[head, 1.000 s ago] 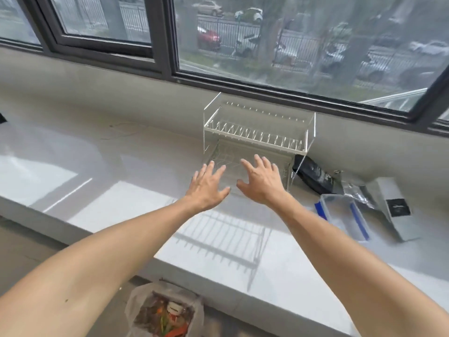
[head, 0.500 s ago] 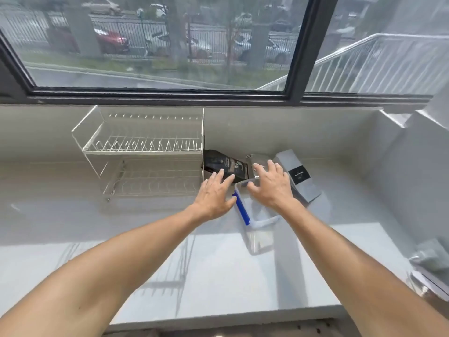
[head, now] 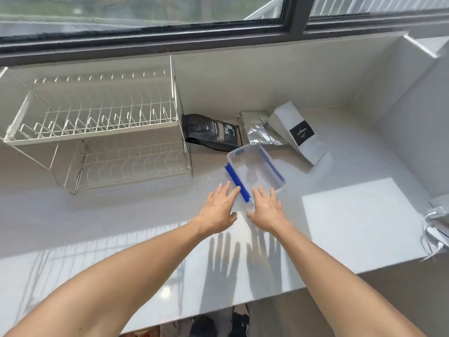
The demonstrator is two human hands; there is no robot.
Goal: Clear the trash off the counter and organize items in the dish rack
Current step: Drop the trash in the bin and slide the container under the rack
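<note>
The dish rack (head: 97, 132), a white two-tier wire frame, stands at the back left of the pale counter (head: 352, 227), against the wall under the window, and both its tiers hold nothing. Just to its right a black pouch (head: 211, 132) lies flat, touching the rack's side. Next comes a crumpled silver bag (head: 258, 132), then a white pouch (head: 297, 132) with a black label, leaning toward the right. In front of these sits a clear plastic container (head: 252, 166) with blue clips on two sides. My left hand (head: 218, 210) and my right hand (head: 266, 210) hover side by side over the container's near edge, palms down, fingers spread, gripping nothing. Their shadows fall on the counter below my wrists.
</note>
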